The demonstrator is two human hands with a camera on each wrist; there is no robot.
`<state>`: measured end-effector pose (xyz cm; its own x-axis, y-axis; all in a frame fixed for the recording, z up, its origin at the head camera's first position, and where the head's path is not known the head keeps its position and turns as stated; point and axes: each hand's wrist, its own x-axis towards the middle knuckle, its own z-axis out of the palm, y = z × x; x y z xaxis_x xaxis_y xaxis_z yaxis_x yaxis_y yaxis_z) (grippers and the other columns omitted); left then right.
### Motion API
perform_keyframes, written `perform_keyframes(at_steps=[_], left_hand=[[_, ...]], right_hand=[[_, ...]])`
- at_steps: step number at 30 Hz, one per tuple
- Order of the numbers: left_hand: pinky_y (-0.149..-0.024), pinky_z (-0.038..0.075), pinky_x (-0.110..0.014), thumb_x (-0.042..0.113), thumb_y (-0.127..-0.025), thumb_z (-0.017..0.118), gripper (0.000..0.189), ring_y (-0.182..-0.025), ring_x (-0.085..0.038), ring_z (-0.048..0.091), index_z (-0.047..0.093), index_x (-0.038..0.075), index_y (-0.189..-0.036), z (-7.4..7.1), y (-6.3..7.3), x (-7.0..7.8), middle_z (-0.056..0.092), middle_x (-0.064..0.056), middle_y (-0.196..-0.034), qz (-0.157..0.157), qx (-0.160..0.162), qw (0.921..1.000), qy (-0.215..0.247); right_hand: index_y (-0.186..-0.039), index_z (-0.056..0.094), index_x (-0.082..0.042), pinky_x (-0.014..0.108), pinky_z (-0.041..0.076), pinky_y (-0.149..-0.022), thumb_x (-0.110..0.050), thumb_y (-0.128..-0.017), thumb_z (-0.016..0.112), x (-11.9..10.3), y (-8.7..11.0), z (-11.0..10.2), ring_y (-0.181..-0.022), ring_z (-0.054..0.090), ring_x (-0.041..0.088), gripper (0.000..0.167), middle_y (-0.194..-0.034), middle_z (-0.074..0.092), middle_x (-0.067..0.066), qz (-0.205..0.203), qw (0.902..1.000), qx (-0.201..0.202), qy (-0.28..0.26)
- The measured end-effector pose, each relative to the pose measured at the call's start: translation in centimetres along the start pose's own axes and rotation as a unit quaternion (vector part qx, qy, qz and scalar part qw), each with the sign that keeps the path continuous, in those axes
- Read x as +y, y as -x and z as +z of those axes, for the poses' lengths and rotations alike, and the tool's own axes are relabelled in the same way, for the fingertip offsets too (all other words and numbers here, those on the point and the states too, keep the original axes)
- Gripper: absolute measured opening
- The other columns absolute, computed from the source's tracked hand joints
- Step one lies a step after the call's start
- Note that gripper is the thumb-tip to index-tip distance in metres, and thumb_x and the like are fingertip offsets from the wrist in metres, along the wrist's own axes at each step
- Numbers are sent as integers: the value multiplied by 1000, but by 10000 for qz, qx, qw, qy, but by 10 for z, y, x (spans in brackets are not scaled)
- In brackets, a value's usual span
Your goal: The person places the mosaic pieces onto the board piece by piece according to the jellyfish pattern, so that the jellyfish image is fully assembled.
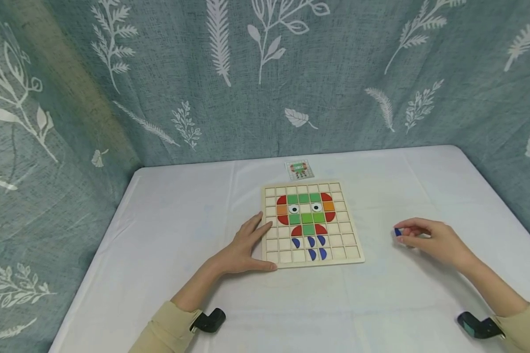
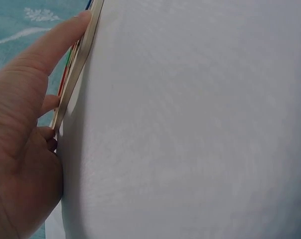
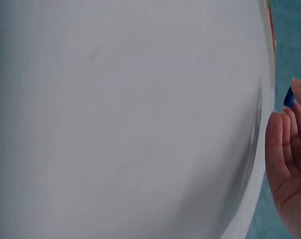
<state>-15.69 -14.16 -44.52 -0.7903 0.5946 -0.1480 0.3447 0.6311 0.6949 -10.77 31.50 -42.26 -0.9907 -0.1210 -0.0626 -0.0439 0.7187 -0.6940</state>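
Note:
A wooden grid board lies on the table, bearing red, orange and green pieces, two eye pieces and several blue half-round pieces in its lower rows. My left hand rests at the board's left side, fingers spread onto that edge and thumb at the near left corner. In the left wrist view the thumb lies along the board's edge. To the right of the board, my right hand pinches another blue half-round piece over the table. The right wrist view shows this blue piece at the fingertips.
Behind the board lies a small picture card with a similar coloured figure. White cloth covers the table. A blue-green curtain with white leaf patterns hangs along the table's back and sides.

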Motion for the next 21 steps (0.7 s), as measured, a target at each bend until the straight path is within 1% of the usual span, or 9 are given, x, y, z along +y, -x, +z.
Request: perform_keyframes(at_steps=[5,9,14,17,21], left_hand=[[-113,15,-59,46,-74,83,105,-148,-31,-3,26,13,-156,0,0,0,-1,-8,-163,10,12,10000,-14],[-113,15,-59,45,-75,83,104,-148,-31,-3,26,13,-156,1,0,-1,-1,-8,-163,21,2,10000,-29],[-113,15,-59,44,-75,83,104,-148,-31,-3,26,13,-156,1,0,-2,-1,-8,-163,17,9,10000,-14],[-113,15,-59,44,-74,83,104,-148,-31,-3,26,12,-155,1,0,-2,-1,-8,-163,32,21,10000,-6],[-113,15,-58,44,-75,83,104,-148,-31,-3,26,12,-155,1,-1,-1,-1,-8,-163,44,12,10000,-9]], right_hand=[[-119,67,-6,26,48,-65,-32,-90,72,-31,-10,20,-83,59,16,39,-94,65,4,103,9981,-328,-521],[-115,69,-8,26,49,-68,-30,-88,74,-54,-21,39,-85,59,18,35,-91,65,2,-115,9950,-563,-817],[-108,71,-9,24,50,-70,-23,-86,77,-80,-33,66,-84,58,17,27,-86,63,-2,-728,9895,-891,-875],[-104,72,-11,24,51,-68,-21,-84,78,-94,-40,82,-79,58,13,23,-83,61,-6,-1202,9846,-1031,-735],[-101,72,-12,23,49,-63,-20,-83,80,-110,-47,101,-72,54,8,21,-78,59,-11,-1922,9738,-1154,-393]])
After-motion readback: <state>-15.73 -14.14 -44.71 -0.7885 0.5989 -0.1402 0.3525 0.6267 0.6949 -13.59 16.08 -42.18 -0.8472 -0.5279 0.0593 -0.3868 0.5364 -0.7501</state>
